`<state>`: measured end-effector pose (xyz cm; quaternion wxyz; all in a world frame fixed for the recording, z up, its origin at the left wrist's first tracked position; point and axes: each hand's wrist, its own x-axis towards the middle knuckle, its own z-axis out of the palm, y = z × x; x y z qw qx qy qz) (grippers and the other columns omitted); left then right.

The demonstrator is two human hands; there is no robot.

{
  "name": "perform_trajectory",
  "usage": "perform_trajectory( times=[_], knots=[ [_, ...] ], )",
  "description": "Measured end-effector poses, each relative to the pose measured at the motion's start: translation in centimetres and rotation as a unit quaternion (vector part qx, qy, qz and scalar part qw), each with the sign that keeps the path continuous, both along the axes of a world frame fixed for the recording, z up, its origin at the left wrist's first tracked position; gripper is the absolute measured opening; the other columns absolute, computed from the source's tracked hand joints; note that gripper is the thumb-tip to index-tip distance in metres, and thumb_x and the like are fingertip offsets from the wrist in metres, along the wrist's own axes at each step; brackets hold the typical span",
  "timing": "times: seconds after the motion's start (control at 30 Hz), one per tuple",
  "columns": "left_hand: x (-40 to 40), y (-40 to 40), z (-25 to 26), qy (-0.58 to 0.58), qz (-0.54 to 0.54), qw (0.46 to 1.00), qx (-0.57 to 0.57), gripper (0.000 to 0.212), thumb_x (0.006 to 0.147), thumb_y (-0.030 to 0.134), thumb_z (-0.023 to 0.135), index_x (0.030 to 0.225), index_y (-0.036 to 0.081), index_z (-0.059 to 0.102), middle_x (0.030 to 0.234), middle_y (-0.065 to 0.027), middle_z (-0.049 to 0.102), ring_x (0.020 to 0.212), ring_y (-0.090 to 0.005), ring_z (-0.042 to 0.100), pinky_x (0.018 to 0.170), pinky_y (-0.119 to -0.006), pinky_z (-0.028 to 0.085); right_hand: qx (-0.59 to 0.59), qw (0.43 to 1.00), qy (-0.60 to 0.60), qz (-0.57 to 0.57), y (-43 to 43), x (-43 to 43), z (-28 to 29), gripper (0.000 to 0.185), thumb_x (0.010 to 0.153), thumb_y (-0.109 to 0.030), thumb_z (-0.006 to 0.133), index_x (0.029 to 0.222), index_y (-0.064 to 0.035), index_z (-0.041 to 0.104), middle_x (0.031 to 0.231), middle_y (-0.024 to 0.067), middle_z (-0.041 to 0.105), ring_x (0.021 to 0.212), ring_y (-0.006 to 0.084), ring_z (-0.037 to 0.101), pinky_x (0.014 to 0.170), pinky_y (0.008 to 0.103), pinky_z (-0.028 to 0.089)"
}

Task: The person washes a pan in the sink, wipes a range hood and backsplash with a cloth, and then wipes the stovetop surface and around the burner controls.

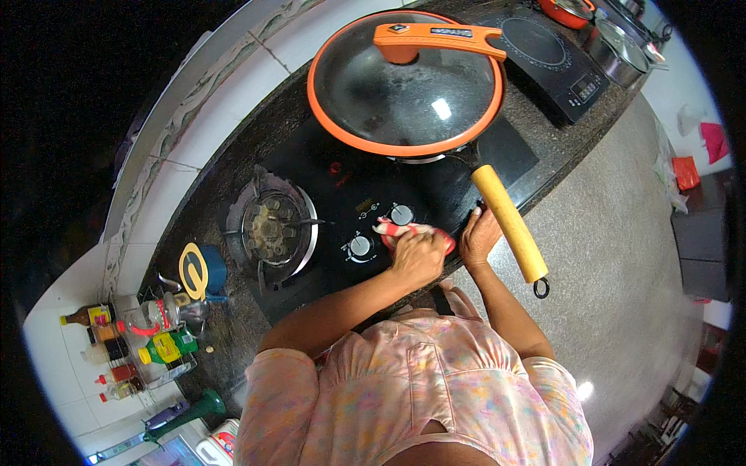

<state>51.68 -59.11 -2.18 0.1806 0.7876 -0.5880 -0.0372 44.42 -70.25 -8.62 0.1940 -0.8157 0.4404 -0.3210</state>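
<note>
My left hand (421, 256) is bunched over a red and white cloth (387, 228), pressed on the black glass gas hob (326, 198) just beside its two control knobs (401, 215). My right hand (480, 237) rests at the counter's front edge, holding nothing visible; the wooden handle (509, 221) of a wok passes over its fingers and partly hides them. On the far burner area stands the wok, covered by a glass lid (402, 99) with an orange rim and an orange handle (443, 41). The left burner (271, 227) is bare, with its pan support around it.
A black induction cooktop (548, 64) lies on the counter at the upper right, with a lidded steel pot (618, 52) and an orange pot (568, 11) beyond. At the left are a blue mug-like container (214, 269) and a wire rack with several condiment bottles (169, 348).
</note>
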Motion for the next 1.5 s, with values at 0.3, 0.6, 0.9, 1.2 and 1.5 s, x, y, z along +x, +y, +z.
perform_trajectory(
  times=[0.3, 0.6, 0.9, 1.2, 1.5],
  knots=[
    [-1.0, -4.1, -2.3, 0.095, -0.007, 0.981, -0.166, 0.025, 0.072, 0.017, 0.051, 0.091, 0.000, 0.053, 0.087, -0.0160, 0.055, 0.085, -0.0293, 0.051, 0.079, -0.040, 0.038, 0.113, 0.983, -0.140, 0.044, 0.3, -0.5, 1.2, 0.043, 0.077, -0.032, 0.053, 0.103, 0.0023, 0.047, 0.094, 0.0159, 0.050, 0.087, 0.0307, 0.046, 0.078, 0.0394, 0.034],
    [-1.2, 11.4, -1.9, 0.098, 0.017, 0.995, 0.022, 0.035, 0.070, 0.017, 0.052, 0.103, 0.006, 0.056, 0.108, -0.0072, 0.056, 0.104, -0.0230, 0.047, 0.093, -0.035, 0.033, -0.087, 0.995, -0.024, 0.036, -1.2, -0.5, -1.5, 0.032, 0.085, -0.024, 0.043, 0.103, 0.0019, 0.046, 0.092, 0.0174, 0.049, 0.086, 0.0331, 0.045, 0.075, 0.0415, 0.033],
    [-3.8, 31.0, -1.7, 0.014, 0.264, 0.964, 0.004, 0.032, 0.063, 0.010, 0.059, 0.095, 0.011, 0.060, 0.096, -0.0051, 0.058, 0.094, -0.0233, 0.052, 0.083, -0.033, 0.042, -0.106, 0.993, 0.005, 0.048, -1.5, -0.6, -1.8, 0.035, 0.083, -0.027, 0.047, 0.103, 0.0014, 0.045, 0.090, 0.0160, 0.050, 0.084, 0.0313, 0.047, 0.072, 0.0429, 0.035],
    [-3.7, 37.4, -0.8, 0.025, 0.473, 0.879, 0.059, 0.016, 0.064, 0.010, 0.055, 0.078, 0.010, 0.063, 0.082, -0.0099, 0.057, 0.083, -0.0267, 0.056, 0.065, -0.034, 0.048, -0.077, 0.996, 0.014, 0.040, -1.4, -0.9, -1.6, 0.035, 0.081, -0.027, 0.051, 0.104, -0.0016, 0.046, 0.092, 0.0144, 0.049, 0.084, 0.0305, 0.048, 0.072, 0.0416, 0.037],
    [1.2, 33.1, 3.8, 0.420, 0.574, 0.679, -0.183, 0.023, 0.080, 0.018, 0.049, 0.069, 0.002, 0.061, 0.061, -0.0054, 0.060, 0.053, -0.0140, 0.056, 0.048, -0.027, 0.042, -0.116, 0.984, 0.009, 0.133, 0.8, -1.1, -0.3, 0.037, 0.076, -0.013, 0.054, 0.108, 0.0017, 0.043, 0.096, 0.0145, 0.047, 0.089, 0.0296, 0.045, 0.078, 0.0384, 0.034]
  ],
)
